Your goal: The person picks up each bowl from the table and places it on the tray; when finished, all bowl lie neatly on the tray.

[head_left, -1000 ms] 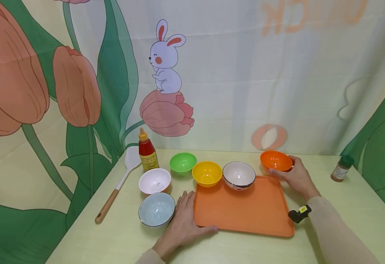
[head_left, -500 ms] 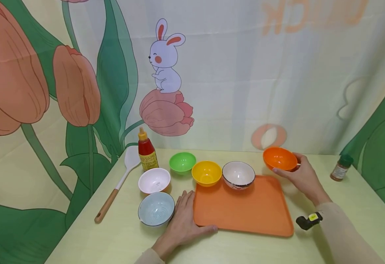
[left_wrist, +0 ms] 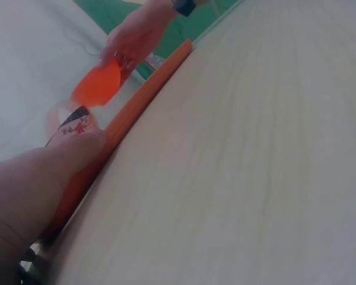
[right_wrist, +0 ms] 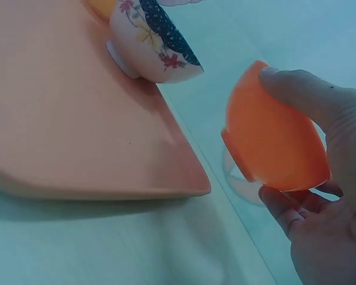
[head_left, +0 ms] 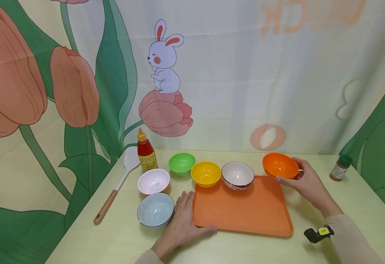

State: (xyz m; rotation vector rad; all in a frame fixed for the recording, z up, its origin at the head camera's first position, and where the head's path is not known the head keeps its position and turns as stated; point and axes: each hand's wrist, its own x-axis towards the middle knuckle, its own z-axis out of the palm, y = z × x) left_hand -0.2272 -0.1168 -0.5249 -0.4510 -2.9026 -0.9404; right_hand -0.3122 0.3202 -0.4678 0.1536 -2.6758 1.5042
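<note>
Head view: a rectangular orange tray with a low rim [head_left: 241, 214] lies flat on a pale yellow-green counter [head_left: 232, 251].
Orange bowl: a glossy, round orange bowl [head_left: 279, 167] is just past the tray's far right corner, tilted and clear of the counter in the right wrist view.
Right hand: beside that same corner, the right hand [head_left: 311, 187] has its grip on the orange bowl's right side, pinching it between thumb and fingers.
Left hand: the left hand [head_left: 185, 220] touches the tray's near left corner, fingers extended along the left edge, thumb on the near edge; its grip is curled round nothing.
Tray's far edge: a round yellow bowl [head_left: 206, 175] at the left corner; just beside it, a white bowl with dark rim and painted flowers [head_left: 237, 176].
Left of tray: a pale blue bowl with dark rim [head_left: 155, 209] and a white-lined bowl with orange outside [head_left: 154, 180]; further out, a white spatula with wooden handle [head_left: 114, 190].
Beyond tray's far left corner: a round green bowl [head_left: 181, 163] and a red sauce bottle with yellow cap [head_left: 147, 153].
Well right of tray: a small green-lidded jar [head_left: 340, 168].
</note>
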